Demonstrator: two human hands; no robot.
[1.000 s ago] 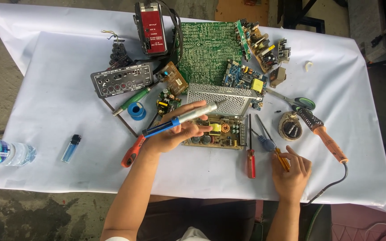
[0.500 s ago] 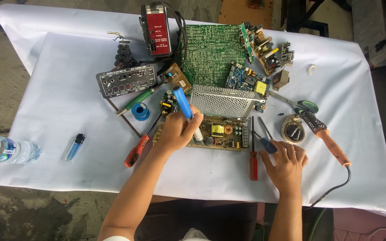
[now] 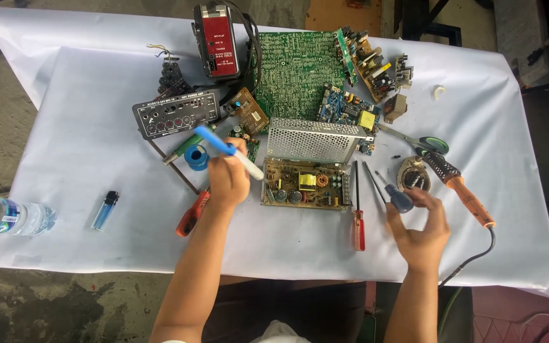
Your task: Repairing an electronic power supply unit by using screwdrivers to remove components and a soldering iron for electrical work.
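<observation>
fingers of the left hand (image 3: pixel 227 181) are clamped round a blue and white desoldering pump (image 3: pixel 229 151), which slants from its blue end at ten o'clock to its white tip at four o'clock, the tip just beside the left edge of an open power supply board (image 3: pixel 304 184). behind that board, at twelve o'clock from it, stands its perforated metal cover (image 3: pixel 312 140), and beyond that lies a large green circuit board (image 3: pixel 293 70). the right hand (image 3: pixel 422 232) is loosely curled on the blue handle of a small screwdriver (image 3: pixel 392 192), whose thin shaft points toward eleven o'clock. a red-handled screwdriver (image 3: pixel 358 209) lies between the board and the right hand. an orange-handled soldering iron (image 3: pixel 462 190) lies at two o'clock from the right hand, near it. at eight o'clock from the left hand, touching the wrist, lies an orange-handled tool (image 3: pixel 192 214); a blue lighter (image 3: pixel 105 210) lies farther out at nine o'clock, all on the white tablecloth (image 3: pixel 65 127).
</observation>
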